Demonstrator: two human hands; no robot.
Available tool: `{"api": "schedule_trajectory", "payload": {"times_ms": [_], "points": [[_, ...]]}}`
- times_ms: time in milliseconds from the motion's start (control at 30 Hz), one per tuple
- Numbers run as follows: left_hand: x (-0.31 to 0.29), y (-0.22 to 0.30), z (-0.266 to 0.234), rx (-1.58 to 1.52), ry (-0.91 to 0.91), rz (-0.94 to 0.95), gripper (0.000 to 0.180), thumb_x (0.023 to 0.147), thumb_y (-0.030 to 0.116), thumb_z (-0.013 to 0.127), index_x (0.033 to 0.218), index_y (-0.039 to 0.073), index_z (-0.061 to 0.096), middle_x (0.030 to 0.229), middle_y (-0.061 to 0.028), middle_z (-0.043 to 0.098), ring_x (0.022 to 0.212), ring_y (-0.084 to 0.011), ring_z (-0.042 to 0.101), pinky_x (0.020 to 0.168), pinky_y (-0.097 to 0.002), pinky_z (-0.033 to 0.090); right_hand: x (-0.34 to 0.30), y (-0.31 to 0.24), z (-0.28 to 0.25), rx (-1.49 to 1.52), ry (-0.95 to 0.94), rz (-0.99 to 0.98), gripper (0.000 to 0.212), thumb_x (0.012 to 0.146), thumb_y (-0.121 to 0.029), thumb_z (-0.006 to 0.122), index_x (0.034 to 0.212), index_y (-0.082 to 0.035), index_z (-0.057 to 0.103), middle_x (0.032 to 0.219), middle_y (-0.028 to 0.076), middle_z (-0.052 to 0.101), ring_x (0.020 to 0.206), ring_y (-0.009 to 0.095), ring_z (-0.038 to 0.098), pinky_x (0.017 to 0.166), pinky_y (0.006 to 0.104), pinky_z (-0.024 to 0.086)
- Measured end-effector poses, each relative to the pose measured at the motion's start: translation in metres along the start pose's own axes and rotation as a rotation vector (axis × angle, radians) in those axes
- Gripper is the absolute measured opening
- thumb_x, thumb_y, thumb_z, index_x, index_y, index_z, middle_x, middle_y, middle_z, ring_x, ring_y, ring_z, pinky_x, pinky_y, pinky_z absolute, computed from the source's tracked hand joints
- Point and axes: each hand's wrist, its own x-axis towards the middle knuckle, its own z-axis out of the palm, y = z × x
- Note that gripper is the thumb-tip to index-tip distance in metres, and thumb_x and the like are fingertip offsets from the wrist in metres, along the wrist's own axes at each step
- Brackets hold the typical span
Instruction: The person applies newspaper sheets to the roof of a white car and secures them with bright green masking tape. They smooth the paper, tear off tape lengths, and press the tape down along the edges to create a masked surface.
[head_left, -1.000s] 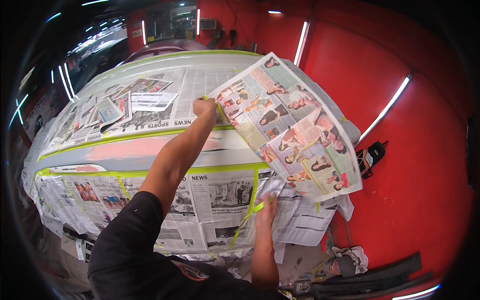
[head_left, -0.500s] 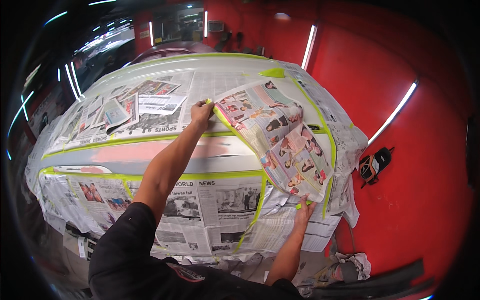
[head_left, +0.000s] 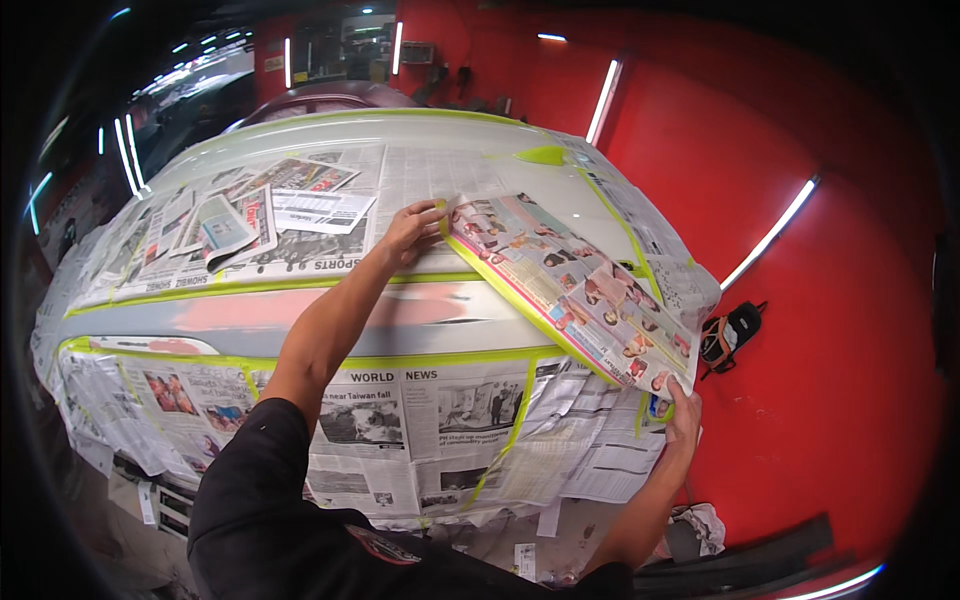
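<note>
Left hand point(head_left: 412, 228) presses one corner of a colour newspaper sheet point(head_left: 575, 290) onto the masked car body point(head_left: 440, 310); fingers point(head_left: 432, 210) curl over the sheet's upper-left corner, pinching it where yellow-green masking tape point(head_left: 520, 300) edges the paper. Right hand point(head_left: 684, 415) grips the opposite lower corner, fingers clenched on the paper's edge. The sheet spans between both sets of fingers, taut, tilted over the bare grey-pink panel strip. Below the left fingers, taped black-and-white newspaper point(head_left: 400, 420) covers the side. Beyond the right fingers, a black-and-orange tool point(head_left: 728, 335) lies on the red floor point(head_left: 820, 400).
</note>
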Motion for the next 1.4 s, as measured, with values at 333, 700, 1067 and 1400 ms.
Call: {"api": "schedule_trajectory", "payload": {"times_ms": [333, 700, 1067, 1400], "points": [[0.059, 0.000, 0.005, 0.023, 0.107, 0.164, 0.088, 0.074, 0.000, 0.079, 0.146, -0.004, 0.027, 0.094, -0.0126, 0.071, 0.081, -0.0203, 0.069, 0.082, -0.0369, 0.058, 0.121, -0.029, -0.001, -0.862, 0.369, -0.295, 0.048, 0.087, -0.045, 0.069, 0.107, -0.001, 0.072, 0.093, 0.021, 0.073, 0.092, 0.036, 0.070, 0.086, 0.0427, 0.050], [0.047, -0.009, 0.022, 0.943, 0.069, 0.407, 0.048, 0.074, 0.014, 0.075, 0.115, 0.001, 0.054, 0.072, -0.0116, 0.061, 0.064, -0.0223, 0.062, 0.062, -0.0334, 0.051, 0.274, -0.105, -0.011, -0.819, 0.216, 0.100, 0.050, 0.085, -0.050, 0.071, 0.079, -0.001, 0.071, 0.076, 0.013, 0.070, 0.047, 0.022, 0.058, 0.044, 0.0368, 0.044], [0.066, -0.022, 0.017, 0.757, -0.001, 0.189, 0.037, 0.086, 0.011, 0.065, 0.118, 0.000, 0.050, 0.073, -0.0076, 0.060, 0.063, -0.0139, 0.058, 0.058, -0.0285, 0.047, 0.166, 0.139, -0.019, 0.244, 0.921, -0.413, 0.035, 0.100, -0.039, 0.054, 0.094, -0.007, 0.065, 0.071, -0.001, 0.057, 0.054, 0.010, 0.047, 0.047, 0.0268, 0.037], [0.067, -0.028, 0.000, 0.433, 0.116, 0.187, 0.040, 0.089, 0.005, 0.060, 0.123, -0.001, 0.039, 0.073, -0.0110, 0.061, 0.061, -0.0178, 0.062, 0.054, -0.0316, 0.049, 0.055, 0.130, 0.228, -0.110, 0.737, -0.759, 0.070, 0.101, -0.058, 0.041, 0.131, 0.004, 0.049, 0.106, 0.014, 0.060, 0.080, 0.019, 0.054, 0.074, 0.0308, 0.045]]}}
